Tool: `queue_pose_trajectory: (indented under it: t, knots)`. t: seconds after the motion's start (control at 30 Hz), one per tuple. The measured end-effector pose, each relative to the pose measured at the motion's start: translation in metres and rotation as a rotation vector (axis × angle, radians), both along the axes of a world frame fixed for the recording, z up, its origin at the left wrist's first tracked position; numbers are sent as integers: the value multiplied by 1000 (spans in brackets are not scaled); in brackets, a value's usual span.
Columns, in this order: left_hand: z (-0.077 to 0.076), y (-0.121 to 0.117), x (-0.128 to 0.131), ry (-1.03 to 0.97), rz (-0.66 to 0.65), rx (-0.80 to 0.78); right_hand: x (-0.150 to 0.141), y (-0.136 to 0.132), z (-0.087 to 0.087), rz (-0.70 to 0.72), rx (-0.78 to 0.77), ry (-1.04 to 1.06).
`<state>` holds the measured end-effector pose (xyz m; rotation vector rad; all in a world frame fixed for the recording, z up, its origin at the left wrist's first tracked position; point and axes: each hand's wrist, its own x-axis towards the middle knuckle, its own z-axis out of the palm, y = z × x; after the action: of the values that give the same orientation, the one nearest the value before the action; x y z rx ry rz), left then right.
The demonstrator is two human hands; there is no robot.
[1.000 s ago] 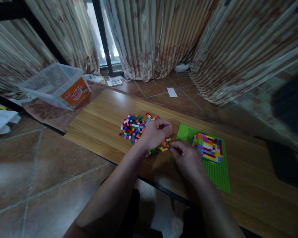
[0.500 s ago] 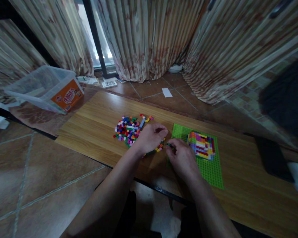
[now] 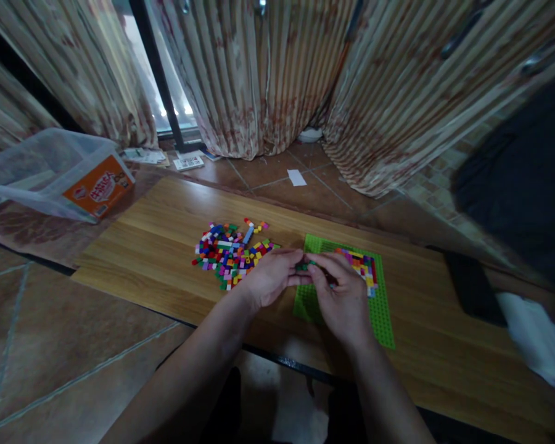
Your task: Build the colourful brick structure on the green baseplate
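Note:
My left hand [image 3: 274, 276] and my right hand [image 3: 341, 295] meet over the left edge of a green baseplate [image 3: 385, 320]. Dark green toy bricks [image 3: 305, 266] show between their fingertips; how many is too small to tell. Both hands are closed around them. Partly behind my right hand, a multicoloured brick build [image 3: 367, 271] stands on the baseplate. To the left of my left hand lies a loose pile of small coloured bricks [image 3: 229, 250] on the wooden table, and my left hand covers its right edge.
The long wooden table [image 3: 166, 216] runs across the view. Beyond its left end stands a clear plastic bin [image 3: 50, 166] with an orange label. A black flat object [image 3: 474, 287] and white cloth-like material [image 3: 539, 336] lie to the right. Striped curtains [image 3: 259, 74] hang behind.
My hands have come together, the left moving to the right until its fingers meet the green bricks held by the right. The camera view has shifted a little to the right.

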<state>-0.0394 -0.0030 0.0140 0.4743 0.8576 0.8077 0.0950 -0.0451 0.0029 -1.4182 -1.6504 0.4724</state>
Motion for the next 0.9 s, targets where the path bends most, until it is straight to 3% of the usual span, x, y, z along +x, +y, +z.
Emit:
queue_pose_trajectory:
  t: [0.2,0.37,0.5,0.73,0.9]
  knots:
    - [-2,0,-1,78,-104,99,29,1,3,-70,23,-47]
    - [-3,2,0,207,-73,161,83,-2,7,-245,-4,44]
    - [-2,2,6,252,-81,184,108,-7,9,-315,-70,94]
    - [-4,1,15,285,-107,224,115,-12,-4,-219,-205,73]
    - [-3,3,19,304,-109,231,115,-9,-12,-148,-180,-36]
